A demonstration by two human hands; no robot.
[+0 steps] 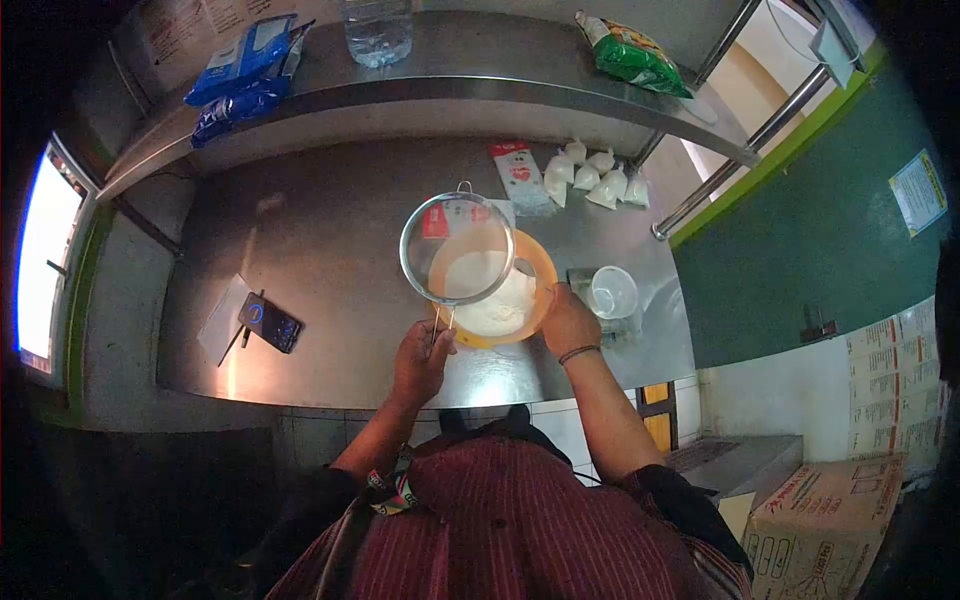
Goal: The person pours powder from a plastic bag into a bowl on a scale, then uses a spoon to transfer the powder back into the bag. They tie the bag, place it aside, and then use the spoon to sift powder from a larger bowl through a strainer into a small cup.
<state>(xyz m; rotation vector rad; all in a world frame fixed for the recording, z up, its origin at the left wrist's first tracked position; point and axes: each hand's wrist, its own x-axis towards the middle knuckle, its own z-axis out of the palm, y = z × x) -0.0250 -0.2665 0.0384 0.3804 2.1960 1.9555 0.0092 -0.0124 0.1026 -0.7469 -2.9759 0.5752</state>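
Note:
My left hand (421,362) is closed on the wire handle of a round metal sieve (457,301). The sieve is above the left part of a yellow-orange bowl (545,262), and its mesh looks empty. White powder (508,308) lies in the bowl, heaped on the right side. My right hand (572,322) grips the bowl's right rim. Just right of that hand, a clear plastic cup (613,292) sits on the metal table. A red and white packet (521,177) and several small tied bags of white powder (607,187) lie behind the bowl.
On the steel table (330,200), a phone (271,322) lies beside a paper sheet (224,316) at the left. The shelf (480,92) above holds blue packets (243,70), a water bottle (378,35) and a green packet (632,58). Cardboard boxes (825,525) stand at the lower right.

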